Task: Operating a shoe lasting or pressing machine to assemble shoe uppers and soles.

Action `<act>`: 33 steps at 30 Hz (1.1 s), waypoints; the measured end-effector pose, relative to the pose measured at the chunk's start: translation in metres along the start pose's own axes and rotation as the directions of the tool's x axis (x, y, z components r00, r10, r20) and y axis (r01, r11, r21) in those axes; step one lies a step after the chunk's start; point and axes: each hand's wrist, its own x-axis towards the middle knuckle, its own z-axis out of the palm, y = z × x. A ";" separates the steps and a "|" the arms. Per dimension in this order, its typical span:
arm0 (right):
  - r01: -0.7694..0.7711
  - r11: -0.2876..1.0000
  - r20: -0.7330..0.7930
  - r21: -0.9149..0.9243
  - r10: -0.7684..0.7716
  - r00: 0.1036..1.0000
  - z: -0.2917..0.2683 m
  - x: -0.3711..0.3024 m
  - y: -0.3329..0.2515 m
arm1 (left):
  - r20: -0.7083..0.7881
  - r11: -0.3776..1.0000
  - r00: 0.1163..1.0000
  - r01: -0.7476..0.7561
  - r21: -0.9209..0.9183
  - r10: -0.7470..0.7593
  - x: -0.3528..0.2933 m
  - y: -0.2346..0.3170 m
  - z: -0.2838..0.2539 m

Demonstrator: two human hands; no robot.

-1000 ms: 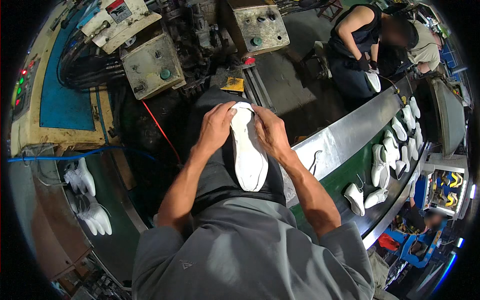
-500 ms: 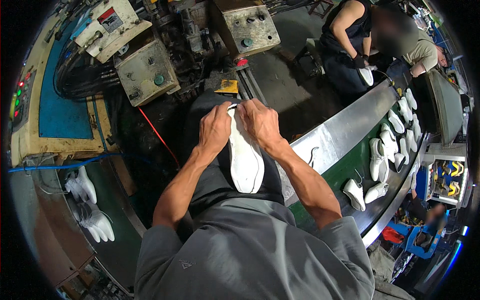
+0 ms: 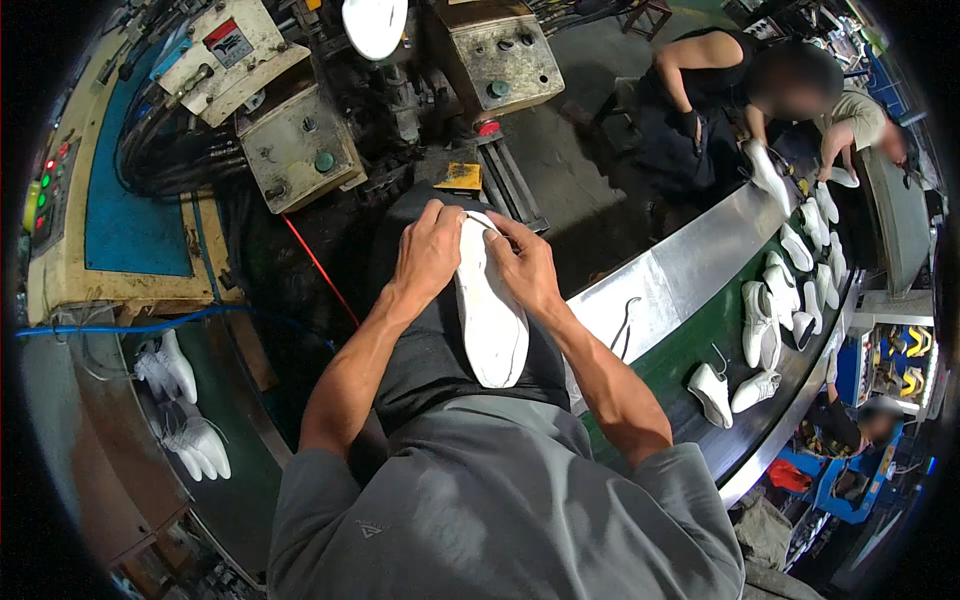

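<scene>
A white shoe (image 3: 490,310) lies lengthwise over my lap, its flat underside facing up and a thin dark line running along the right edge near the close end. At its far end, my left hand (image 3: 430,250) is closed on the left rim. Opposite, my right hand (image 3: 522,265) pinches the right rim, thumb on the flat face. A narrow dark gap shows at that far end between the fingers. The undersides of both hands are hidden.
Ahead stand a grimy machine with control boxes (image 3: 300,145) and a white shoe form (image 3: 375,25). A conveyor (image 3: 640,385) on the right carries several white shoes (image 3: 760,325). More shoes (image 3: 195,445) sit at left. Co-workers (image 3: 700,100) handle shoes at far right.
My right fingers have shifted along the far rim, the thumb now on the flat face. A white shoe form has appeared on the machine. A co-worker's shoe has moved toward the conveyor.
</scene>
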 end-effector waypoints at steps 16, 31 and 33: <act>-0.107 0.982 0.106 0.157 0.091 0.990 0.004 -0.002 0.019 | 0.214 0.513 0.865 0.449 -0.731 -0.453 -0.018 0.007 0.042; -0.368 0.752 0.282 0.546 0.248 0.927 0.006 -0.017 0.029 | 0.230 0.253 0.856 0.376 -0.891 -0.463 -0.041 0.015 0.055; -0.405 0.660 0.292 0.633 0.281 0.914 0.013 -0.028 0.046 | 0.266 0.061 0.857 0.325 -0.944 -0.440 -0.049 0.015 0.061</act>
